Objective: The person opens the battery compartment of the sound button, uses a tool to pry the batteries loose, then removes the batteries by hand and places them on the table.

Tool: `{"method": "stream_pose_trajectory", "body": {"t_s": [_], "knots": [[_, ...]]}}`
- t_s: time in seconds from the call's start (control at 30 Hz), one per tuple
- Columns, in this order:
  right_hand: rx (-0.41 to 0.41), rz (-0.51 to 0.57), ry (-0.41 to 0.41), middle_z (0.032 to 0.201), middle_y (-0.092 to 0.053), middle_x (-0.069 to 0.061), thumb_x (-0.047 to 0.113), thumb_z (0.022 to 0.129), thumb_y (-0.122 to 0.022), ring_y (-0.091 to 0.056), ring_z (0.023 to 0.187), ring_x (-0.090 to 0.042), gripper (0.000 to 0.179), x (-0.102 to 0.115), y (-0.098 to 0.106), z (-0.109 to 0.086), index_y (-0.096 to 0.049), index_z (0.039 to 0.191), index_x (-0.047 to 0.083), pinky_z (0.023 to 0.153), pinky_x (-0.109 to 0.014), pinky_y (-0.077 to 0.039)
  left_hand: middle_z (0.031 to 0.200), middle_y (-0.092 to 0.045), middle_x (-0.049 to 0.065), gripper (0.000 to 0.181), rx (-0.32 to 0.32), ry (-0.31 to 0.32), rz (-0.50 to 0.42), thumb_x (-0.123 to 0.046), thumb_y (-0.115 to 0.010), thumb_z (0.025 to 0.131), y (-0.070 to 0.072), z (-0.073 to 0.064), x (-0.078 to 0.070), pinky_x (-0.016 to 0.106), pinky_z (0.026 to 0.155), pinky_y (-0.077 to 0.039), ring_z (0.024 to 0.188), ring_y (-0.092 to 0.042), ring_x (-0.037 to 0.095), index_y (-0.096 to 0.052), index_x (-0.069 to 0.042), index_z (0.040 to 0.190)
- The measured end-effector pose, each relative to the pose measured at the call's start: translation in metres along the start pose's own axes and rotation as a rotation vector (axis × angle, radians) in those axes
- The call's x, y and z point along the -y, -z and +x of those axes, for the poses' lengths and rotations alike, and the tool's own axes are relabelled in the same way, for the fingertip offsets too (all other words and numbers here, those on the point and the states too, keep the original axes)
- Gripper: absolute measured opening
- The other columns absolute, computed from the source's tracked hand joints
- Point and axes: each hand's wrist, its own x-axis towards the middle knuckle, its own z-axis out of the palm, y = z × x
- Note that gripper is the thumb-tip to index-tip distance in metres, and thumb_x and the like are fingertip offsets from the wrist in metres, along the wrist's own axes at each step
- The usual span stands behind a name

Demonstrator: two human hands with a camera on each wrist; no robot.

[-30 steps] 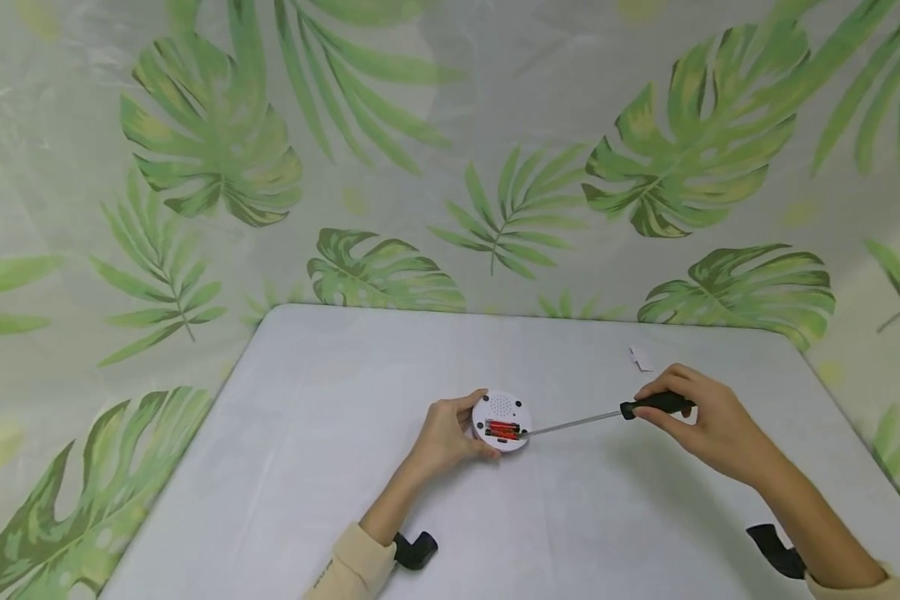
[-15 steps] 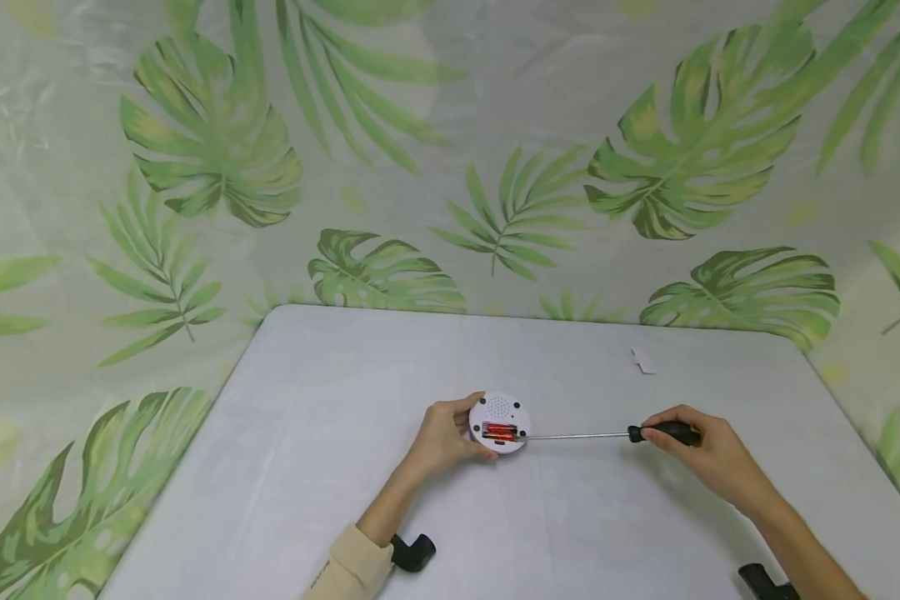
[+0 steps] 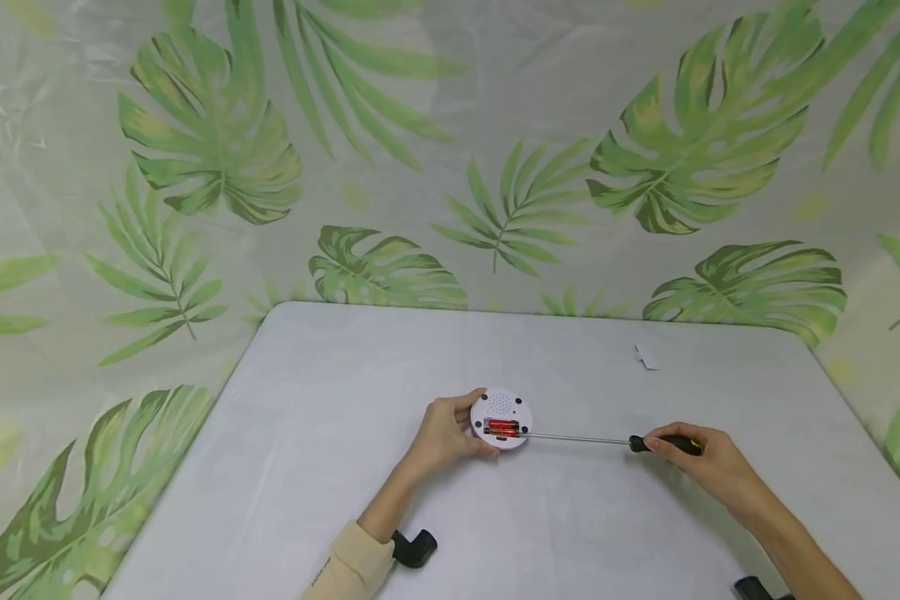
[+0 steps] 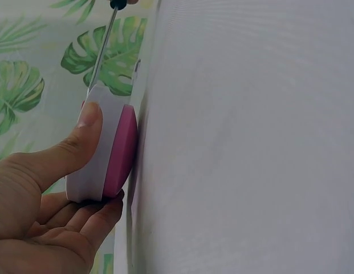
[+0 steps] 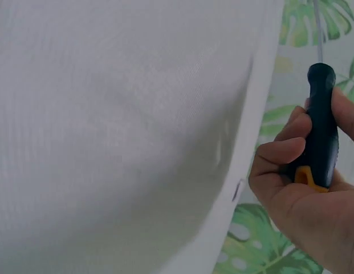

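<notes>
My left hand [image 3: 444, 435] grips the device [image 3: 501, 404] between fingers and thumb, my right hand [image 3: 712, 465] curls snugly round the screwdriver [image 3: 639, 444] reaching toward it, so I'd brace firmly left and lever lightly beside the batteries [image 3: 502, 427].

Screwdriver shaft [image 3: 577, 438] shiny metal; screwdriver handle [image 5: 323, 123] smooth plastic; round device [image 3: 502, 403] plastic (matt-looking); tabletop [image 3: 360, 375] matt, smooth
</notes>
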Motion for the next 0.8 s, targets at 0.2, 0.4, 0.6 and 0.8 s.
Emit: {"method": "stream_pose_trajectory", "body": {"t_s": [0.2,0.4,0.6,0.8], "knots": [[0.03,-0.014,-0.056,0.12,-0.063,-0.007,0.049,0.101,-0.063,-0.046,0.095,-0.01,0.047,0.0017,0.0024,0.0004,-0.072,0.126,0.01,0.07,-0.022,-0.037,0.146,-0.056,0.029,0.093,-0.003,0.014,-0.018,0.006,-0.094,0.064,0.0006,0.0004,-0.0004,0.031,0.106,-0.056,0.133,-0.06,0.038,-0.051,0.01,0.146],[0.047,0.027,-0.071,0.098,-0.059,0.001,0.047,0.101,-0.065,-0.045,0.085,-0.009,0.049,0.0023,0.004,0.0,-0.07,0.127,0.006,0.064,-0.024,-0.035,0.147,-0.055,0.029,0.092,0.0,0.012,-0.026,0.005,-0.094,0.065,0.0004,0.0001,-0.0014,0.031,0.106,-0.056,0.133,-0.06,0.038,-0.05,0.011,0.146],[0.048,0.053,-0.081,0.087,-0.054,0.002,0.047,0.101,-0.065,-0.045,0.082,-0.009,0.05,0.0008,0.0022,-0.0014,-0.069,0.128,0.005,0.064,-0.025,-0.035,0.148,-0.054,0.028,0.092,0.005,0.029,-0.057,0.005,-0.094,0.066,0.0007,-0.0005,-0.0025,0.031,0.107,-0.055,0.135,-0.058,0.037,-0.049,0.011,0.147],[0.033,0.06,-0.068,0.091,-0.057,0.003,0.045,0.101,-0.066,-0.047,0.083,-0.009,0.048,0.0017,0.0019,-0.003,-0.07,0.126,0.005,0.064,-0.024,-0.037,0.148,-0.055,0.027,0.093,-0.002,0.031,-0.072,0.005,-0.094,0.065,0.0005,-0.0003,-0.0012,0.033,0.107,-0.055,0.135,-0.059,0.037,-0.05,0.01,0.146]]}}
